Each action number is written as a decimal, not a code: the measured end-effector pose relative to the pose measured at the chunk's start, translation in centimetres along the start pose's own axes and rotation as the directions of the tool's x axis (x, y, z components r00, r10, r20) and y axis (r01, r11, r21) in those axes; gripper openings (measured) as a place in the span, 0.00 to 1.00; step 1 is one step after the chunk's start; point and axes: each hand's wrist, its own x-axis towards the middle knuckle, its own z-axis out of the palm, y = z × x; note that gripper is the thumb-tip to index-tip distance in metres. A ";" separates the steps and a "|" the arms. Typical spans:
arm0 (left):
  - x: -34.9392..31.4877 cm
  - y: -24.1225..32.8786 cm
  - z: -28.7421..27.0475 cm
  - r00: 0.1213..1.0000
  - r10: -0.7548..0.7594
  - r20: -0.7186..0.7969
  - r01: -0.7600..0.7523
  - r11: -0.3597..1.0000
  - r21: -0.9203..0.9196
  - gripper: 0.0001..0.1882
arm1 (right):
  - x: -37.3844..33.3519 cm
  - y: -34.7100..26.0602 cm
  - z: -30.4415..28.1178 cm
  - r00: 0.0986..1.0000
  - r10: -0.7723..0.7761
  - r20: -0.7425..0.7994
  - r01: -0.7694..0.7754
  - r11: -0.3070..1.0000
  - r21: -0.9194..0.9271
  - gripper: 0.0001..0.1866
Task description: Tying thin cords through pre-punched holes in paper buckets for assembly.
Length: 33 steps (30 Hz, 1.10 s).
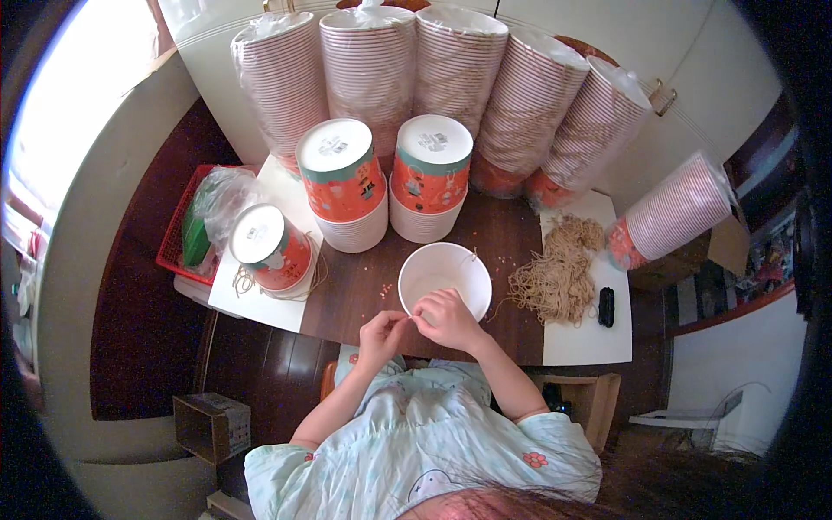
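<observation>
While left hand (383, 336) and right hand (447, 319) meet at the near rim of the white tub (425, 265) on the table (513, 336), fingertips look pinched together; cannot tell on what. Likely cord-fitting; next move calls for precision. Right, tan cord pile (563, 279); farther, 2 upturned tub stacks (347, 201).

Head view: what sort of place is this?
Probably a room at home, used as a makeshift workspace: plastic-wrapped stacks of paper buckets crowd a table, a pile of tan cord lies on it, and pale cabinet doors stand behind.
</observation>
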 end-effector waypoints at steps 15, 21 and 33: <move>-0.3 -0.8 0.7 0.998 0.065 -0.005 -0.065 0.998 0.012 0.03 | -0.5 0.6 -0.3 0.993 -0.069 0.098 0.057 0.991 0.122 0.06; -0.1 -0.9 0.9 0.995 0.100 -0.011 -0.100 0.995 0.029 0.03 | -0.5 0.7 -0.4 0.990 -0.087 0.109 0.074 0.991 0.113 0.06; 4.8 -0.4 -0.8 0.813 -0.485 0.321 0.547 0.826 -0.138 0.10 | -0.3 -4.4 -5.5 0.964 -0.056 0.259 0.008 0.983 0.182 0.09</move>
